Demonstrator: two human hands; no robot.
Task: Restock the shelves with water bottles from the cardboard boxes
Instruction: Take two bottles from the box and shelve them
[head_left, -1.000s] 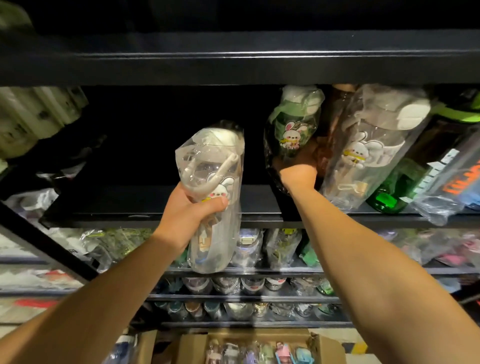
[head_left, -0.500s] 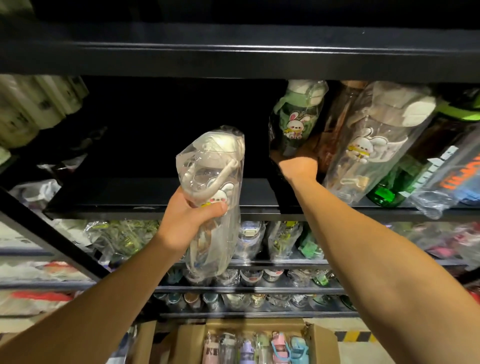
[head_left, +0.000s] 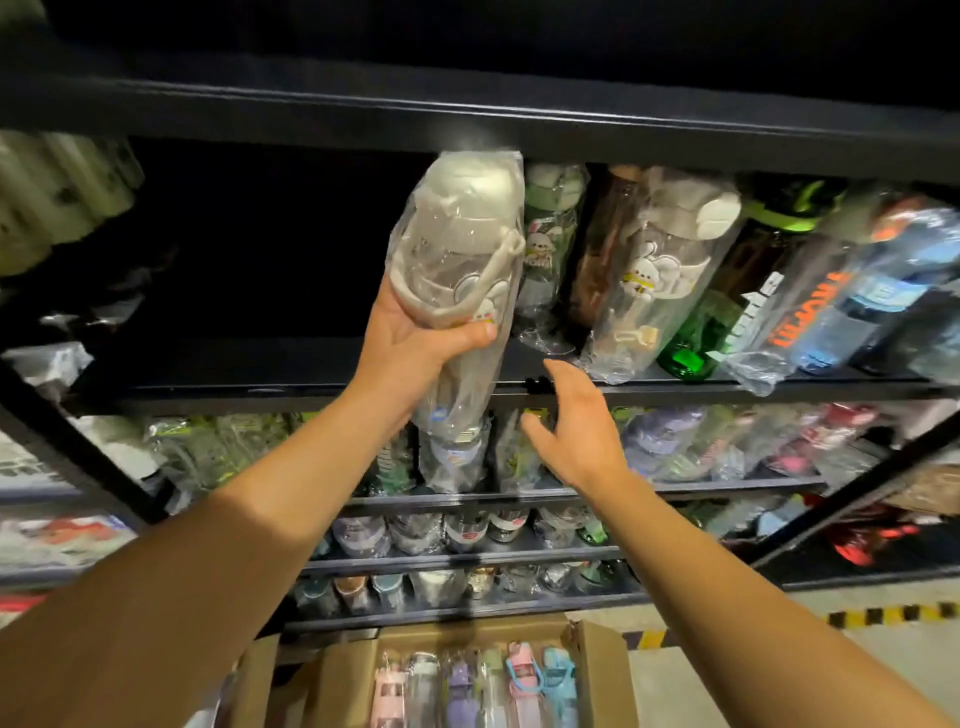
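Left hand (head_left: 415, 338) gripping wrapped bottle (head_left: 460, 260), raised tilted at shelf (head_left: 208, 374) edge, beside green-capped bottle (head_left: 550, 234). Right hand (head_left: 576, 431) spread, fingers relaxed, holding nothing, just below shelf. Box (head_left: 597, 670) of bottles beneath.

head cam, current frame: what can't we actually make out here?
- Back of the top shelf, head view: lost in darkness.
- Lower half of the wrapped bottle in the left hand: glare, wrap and the hand's grip hide it.
- Cardboard box: cut off by the bottom edge.
- Items at far left: blurred.
- Right hand: empty; its target unclear.
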